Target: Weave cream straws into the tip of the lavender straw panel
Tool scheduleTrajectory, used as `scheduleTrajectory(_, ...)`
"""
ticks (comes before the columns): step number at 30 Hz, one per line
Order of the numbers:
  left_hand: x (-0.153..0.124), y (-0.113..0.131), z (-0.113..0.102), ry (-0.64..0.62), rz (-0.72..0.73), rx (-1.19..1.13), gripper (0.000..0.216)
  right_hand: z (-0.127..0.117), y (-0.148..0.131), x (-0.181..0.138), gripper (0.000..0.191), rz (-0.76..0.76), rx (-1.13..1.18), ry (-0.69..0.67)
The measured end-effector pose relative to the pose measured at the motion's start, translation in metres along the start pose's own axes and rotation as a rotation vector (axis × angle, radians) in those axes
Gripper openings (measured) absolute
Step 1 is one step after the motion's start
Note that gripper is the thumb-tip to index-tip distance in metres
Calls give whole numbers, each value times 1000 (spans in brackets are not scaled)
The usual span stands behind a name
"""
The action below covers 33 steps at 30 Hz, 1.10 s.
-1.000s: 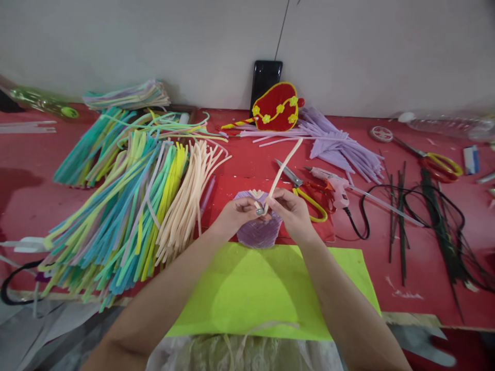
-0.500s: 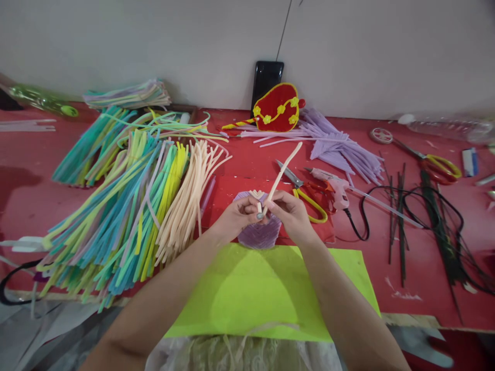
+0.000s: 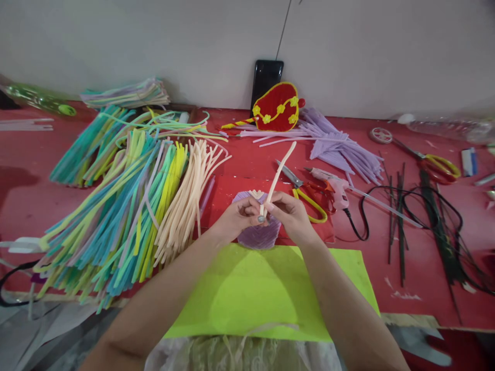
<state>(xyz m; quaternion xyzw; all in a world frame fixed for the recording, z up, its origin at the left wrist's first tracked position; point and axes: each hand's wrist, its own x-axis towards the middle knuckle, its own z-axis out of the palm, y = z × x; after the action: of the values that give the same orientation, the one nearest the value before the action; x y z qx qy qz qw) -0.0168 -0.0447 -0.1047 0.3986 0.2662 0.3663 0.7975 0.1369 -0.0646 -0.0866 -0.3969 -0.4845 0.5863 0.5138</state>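
A cream pipe cleaner [image 3: 279,170] rises from between my two hands, its lower end pinched and bent at the fingertips. My left hand [image 3: 244,215] is closed on that lower end, thumb against fingers. Close beside it, my right hand [image 3: 286,208] pinches the same pipe cleaner a little higher. Behind and below both hands lies a purple pad of pipe cleaners laid side by side [image 3: 258,238]. Near its top edge sits a small cream V-shaped piece [image 3: 256,194]. My fingers hide the middle of the pad.
Bundles of coloured pipe cleaners [image 3: 127,206] and cream ones [image 3: 181,201] lie left. Right are scissors [image 3: 311,203], a pink glue gun [image 3: 335,188] and dark wires [image 3: 402,226]. Behind are purple pipe cleaners [image 3: 340,141], a red fan-shaped piece [image 3: 275,108] and a phone [image 3: 266,77]. A yellow-green sheet [image 3: 266,293] lies in front.
The pipe cleaner's upper end has swung slightly left and stands a little more upright. Its short bent end has moved closer to the long part. Both hands stay nearly in place.
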Motion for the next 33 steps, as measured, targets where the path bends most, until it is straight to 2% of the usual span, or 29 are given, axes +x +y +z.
scheduleTrajectory(4,1,2,-3,9,42,73,31,-3,-2,1,18,-23,-40,26)
scheduleTrajectory(8,1,10,-3,90,145,175,24,-5,-5,1,19,-9,-116,29)
scheduleTrajectory(12,0,16,-1,117,141,251,23,-5,-4,0,20,-4,-155,8)
scheduleTrajectory(16,0,15,0,168,171,254,24,-3,-3,1,21,-15,-167,45)
scheduleTrajectory(22,1,14,-1,322,255,222,27,-2,-2,1,23,34,-228,-70)
scheduleTrajectory(27,2,13,0,310,249,223,29,0,2,0,25,78,-283,-56)
scheduleTrajectory(33,2,12,2,278,207,226,29,2,1,0,26,59,-287,-69)
